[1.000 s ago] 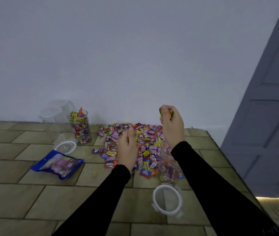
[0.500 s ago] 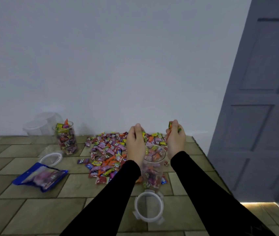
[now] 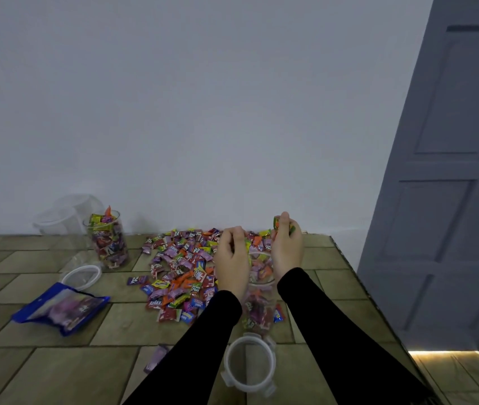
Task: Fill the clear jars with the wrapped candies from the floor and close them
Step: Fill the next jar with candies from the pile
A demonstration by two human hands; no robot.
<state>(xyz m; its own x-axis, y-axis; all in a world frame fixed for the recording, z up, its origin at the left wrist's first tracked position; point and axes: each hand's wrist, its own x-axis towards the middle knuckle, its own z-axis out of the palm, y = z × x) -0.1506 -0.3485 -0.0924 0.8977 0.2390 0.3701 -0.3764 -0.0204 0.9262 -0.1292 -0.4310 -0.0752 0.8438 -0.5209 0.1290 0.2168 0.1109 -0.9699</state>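
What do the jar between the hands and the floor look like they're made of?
Jar: clear, glossy, probably plastic, since the candies inside show through its wall. Floor: matte brownish-olive rectangular tiles with dark joints, possibly ceramic or stone-look vinyl; the picture can't settle which.

Indoor room, likely home; I sit low, facing corner. Floor (image 3: 57, 372) of tan rectangular tiles with dark grout. Plain white wall (image 3: 188, 112) ahead, bare, meeting floor directly. Grey panelled door (image 3: 451, 200) at right, warm light strip (image 3: 445, 352) glowing under its bottom edge. Household clutter spread on tiles: heap of wrapped candies (image 3: 182, 267), clear plastic jars (image 3: 109, 244) against wall, loose white-rimmed lids (image 3: 82, 276), blue candy bag (image 3: 60, 308). No furniture or equipment visible.
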